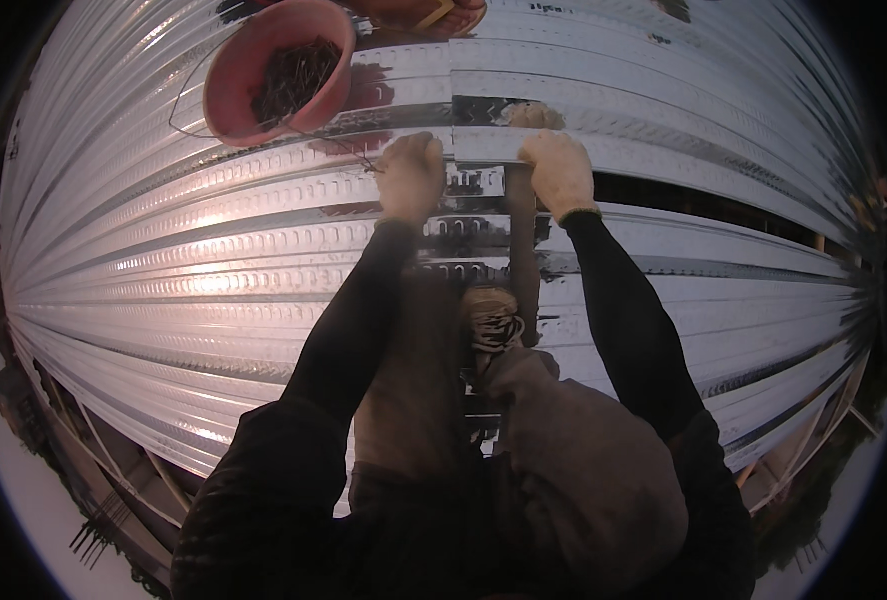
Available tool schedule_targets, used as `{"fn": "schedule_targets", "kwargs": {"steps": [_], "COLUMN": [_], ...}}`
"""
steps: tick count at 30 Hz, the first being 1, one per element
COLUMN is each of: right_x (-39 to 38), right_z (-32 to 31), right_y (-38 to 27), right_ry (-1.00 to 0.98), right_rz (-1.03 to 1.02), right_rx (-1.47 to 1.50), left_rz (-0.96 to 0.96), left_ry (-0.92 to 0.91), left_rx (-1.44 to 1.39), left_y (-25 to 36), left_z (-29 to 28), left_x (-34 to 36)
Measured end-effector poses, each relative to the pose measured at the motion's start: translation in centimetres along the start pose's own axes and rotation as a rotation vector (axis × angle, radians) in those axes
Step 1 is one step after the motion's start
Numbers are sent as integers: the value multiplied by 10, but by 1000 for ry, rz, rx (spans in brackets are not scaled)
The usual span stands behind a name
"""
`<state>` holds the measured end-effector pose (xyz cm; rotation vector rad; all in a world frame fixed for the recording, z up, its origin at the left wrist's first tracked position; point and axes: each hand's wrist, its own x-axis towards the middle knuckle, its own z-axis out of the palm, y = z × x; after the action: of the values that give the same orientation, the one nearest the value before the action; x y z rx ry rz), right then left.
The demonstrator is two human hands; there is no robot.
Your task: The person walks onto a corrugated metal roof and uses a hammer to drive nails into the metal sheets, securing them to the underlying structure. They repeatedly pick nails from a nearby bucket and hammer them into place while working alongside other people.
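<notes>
I crouch on ribbed silvery metal sheets (pixel 214 240), both forearms reaching forward in dark sleeves. My left hand (pixel 411 172), in a pale glove, is closed on a sheet's raised edge, just below and right of a pink bucket (pixel 334 95) filled with dark, thin metal pieces. A thin wire runs beside that glove. My right hand (pixel 559 172), also gloved, curls its fingers over the same strip, right of the seam where sheets meet. A dark, narrow beam (pixel 524 250) shows between my hands.
Another person's sandalled foot (pixel 434 15) rests beyond the bucket. A long dark slot (pixel 684 200) opens between sheets at the right. My shoe (pixel 489 315) is below my hands. Frame members (pixel 159 475) show past the lower edges, with outdoor ground beyond.
</notes>
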<state>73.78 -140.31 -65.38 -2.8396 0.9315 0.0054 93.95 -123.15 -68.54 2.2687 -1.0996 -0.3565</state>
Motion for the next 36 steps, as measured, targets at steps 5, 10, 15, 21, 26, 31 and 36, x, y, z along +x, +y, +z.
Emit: {"fn": "schedule_targets", "kwargs": {"steps": [5,10,15,21,26,31,36], "right_x": [-3,-4,-2,-4,-3,-1,-1], "right_z": [4,8,11,15,12,0,-1], "right_y": [4,6,6,9,8,5,4], "right_ry": [68,132,136,175,183,42,56], "right_rz": [-33,-71,-69,-89,-88,-36,-20], "right_rx": [84,155,135,135,143,30,37], "left_rz": [16,102,25,-85,-43,-11,67], "left_ry": [-128,-120,-277,-561,-545,-580,-533], "left_rx": [124,205,239,192,264,274,372], "left_y": [-12,-12,-6,-2,-2,-3,2], "left_z": [-3,-2,-9,-23,-18,-18,-16], "left_x": [10,18,25,55,58,59,55]}}
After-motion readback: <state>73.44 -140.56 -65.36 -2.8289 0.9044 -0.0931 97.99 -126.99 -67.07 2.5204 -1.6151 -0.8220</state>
